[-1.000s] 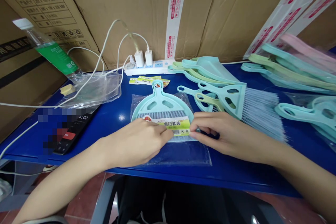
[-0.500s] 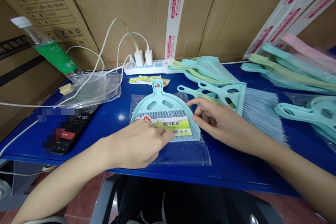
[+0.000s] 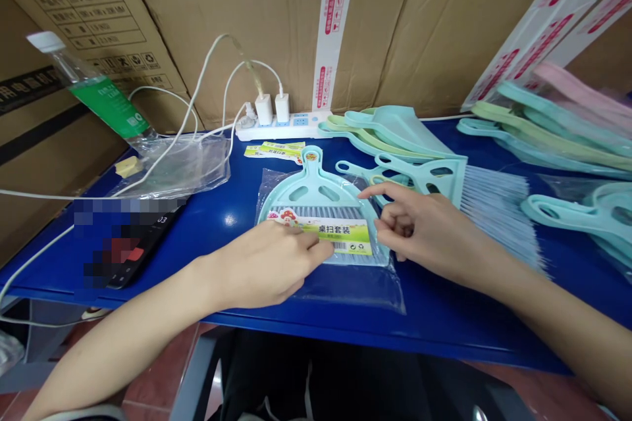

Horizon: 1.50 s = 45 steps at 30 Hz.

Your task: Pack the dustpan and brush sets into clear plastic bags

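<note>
A light-blue dustpan [image 3: 312,164] lies face up in front of me, its handle pointing away. A small brush with grey-blue bristles [image 3: 340,212] rests in it, with a printed yellow-green label card [image 3: 345,237] on top. Clear plastic bag film [image 3: 360,293] shows around the pan; I cannot tell whether it encloses all of it. My left hand [image 3: 276,263] is closed over the card's left end and lower edge, its fingertips hidden. At the pan's right rim is my right hand [image 3: 419,223], index finger extended, thumb apart, other fingers curled, nothing held.
More dustpans [image 3: 395,125] and brushes [image 3: 498,204] lie behind and right of my right hand. Bagged sets [image 3: 557,125] are piled at far right. Spare label cards [image 3: 274,150] lie by a power strip [image 3: 306,122]. A bottle [image 3: 108,105], plastic bags [image 3: 192,168] and a phone [image 3: 143,243] are left.
The dustpan, with its brush and label card, has shifted slightly to the right. Both hands have moved a little right with it, and the whole view has shifted slightly.
</note>
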Motion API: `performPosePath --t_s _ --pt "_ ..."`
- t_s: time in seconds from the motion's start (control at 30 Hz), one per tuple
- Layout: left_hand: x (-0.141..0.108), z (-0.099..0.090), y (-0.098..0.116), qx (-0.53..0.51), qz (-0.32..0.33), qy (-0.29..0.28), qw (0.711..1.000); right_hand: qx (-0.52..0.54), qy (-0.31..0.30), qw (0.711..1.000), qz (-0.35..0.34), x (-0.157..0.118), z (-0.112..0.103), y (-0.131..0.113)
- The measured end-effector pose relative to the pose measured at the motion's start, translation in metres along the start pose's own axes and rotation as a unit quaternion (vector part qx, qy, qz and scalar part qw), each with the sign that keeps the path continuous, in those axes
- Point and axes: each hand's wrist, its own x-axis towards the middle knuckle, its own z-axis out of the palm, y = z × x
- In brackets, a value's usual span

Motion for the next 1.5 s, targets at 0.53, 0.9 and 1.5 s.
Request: performPosePath --t_s 0.53,0.9,1.5 --pt "-0.004 -0.001 -0.010 0.039 -0.014 0.019 0.999 -0.094 -0.036 0.989 -0.104 -0.002 -0.009 -0.010" --pt "-0.010 -0.008 -0.016 0.003 -0.038 0.002 0.999 -0.077 -0.106 0.983 -0.129 0.000 -0.010 -0.010" --pt "-0.029 0.014 -0.036 -0.083 0.003 0.108 0.991 -0.075 -0.090 0.990 -0.079 0.000 -0.014 -0.006"
